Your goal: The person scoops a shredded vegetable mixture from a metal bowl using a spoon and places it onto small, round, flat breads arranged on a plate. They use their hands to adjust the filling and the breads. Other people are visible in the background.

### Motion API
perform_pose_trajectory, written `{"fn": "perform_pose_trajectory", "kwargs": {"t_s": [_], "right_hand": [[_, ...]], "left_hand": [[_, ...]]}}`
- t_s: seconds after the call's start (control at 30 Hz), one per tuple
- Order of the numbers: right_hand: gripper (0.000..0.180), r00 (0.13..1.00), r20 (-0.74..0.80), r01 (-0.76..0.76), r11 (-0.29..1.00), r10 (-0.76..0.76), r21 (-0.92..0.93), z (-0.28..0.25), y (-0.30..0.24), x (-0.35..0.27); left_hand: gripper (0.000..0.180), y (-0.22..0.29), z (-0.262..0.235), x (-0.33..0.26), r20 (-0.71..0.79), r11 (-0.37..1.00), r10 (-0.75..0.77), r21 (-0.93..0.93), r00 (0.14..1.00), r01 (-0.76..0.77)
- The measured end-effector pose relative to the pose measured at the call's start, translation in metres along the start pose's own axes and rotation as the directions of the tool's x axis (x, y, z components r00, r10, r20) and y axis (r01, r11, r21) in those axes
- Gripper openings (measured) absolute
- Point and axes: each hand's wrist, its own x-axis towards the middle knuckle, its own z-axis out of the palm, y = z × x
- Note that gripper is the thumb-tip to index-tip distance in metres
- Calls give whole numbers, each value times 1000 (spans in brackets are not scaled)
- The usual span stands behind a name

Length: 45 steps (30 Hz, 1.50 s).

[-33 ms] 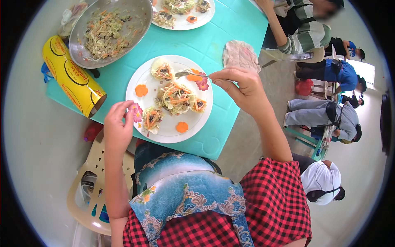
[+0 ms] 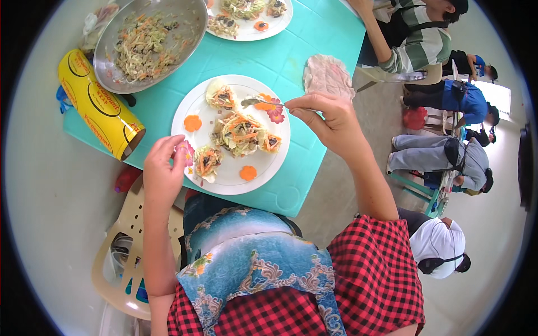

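A white plate [image 2: 218,182] with pink flower patterns sits near the table's front edge. On it a mound of shredded vegetables [image 2: 238,134] is ringed by small filled cups [image 2: 208,161] and orange carrot slices [image 2: 193,122]. My right hand [image 2: 330,120] is above the plate's right rim, pinching a small metal spoon [image 2: 263,102]. The spoon's bowl end hangs by the carrot slice at the upper right. My left hand [image 2: 162,162] is closed at the left rim beside a pink flower, thumb and fingers gripping the plate there.
A metal bowl [image 2: 193,47] of shredded vegetable mix stands at upper left, beside a yellow cardboard tube [image 2: 101,106]. A second filled plate [image 2: 252,36] is at the back. A crumpled cloth [image 2: 328,75] lies at right on the turquoise table [image 2: 314,22]. Several people stand or sit at right.
My left hand has shifted very slightly to the right at the plate's rim. The spoon tip has moved a touch to the right, and the food stays as it was.
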Motion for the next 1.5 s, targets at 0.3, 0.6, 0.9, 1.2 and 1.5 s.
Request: {"fn": "perform_pose_trajectory", "kwargs": {"t_s": [0.3, 0.6, 0.9, 1.2, 1.5], "right_hand": [[11, 996, -67, -57, 998, 57, -3, 21, 22, -12], [12, 995, -90, -42, 994, 51, 102, 23, 31, -21], [11, 986, -147, -68, 996, 76, 62, 22, 34, -29], [13, 937, -238, -181, 938, 255, 295, 12, 28, -35], [18, 806, -489, 115, 722, 334, 683, 14, 3, 32]], "left_hand": [[21, 17, 25, 28, 200, 997, -69, -6, 977, 72], [22, 9, 29, 34, 229, 998, -66, 2, 971, 68], [22, 13, 27, 31, 217, 997, -74, -4, 973, 77], [23, 12, 9, 16, 151, 986, -107, -109, 983, 124], [27, 34, -18, 10, -147, 982, 164, -73, 975, -176]]}}
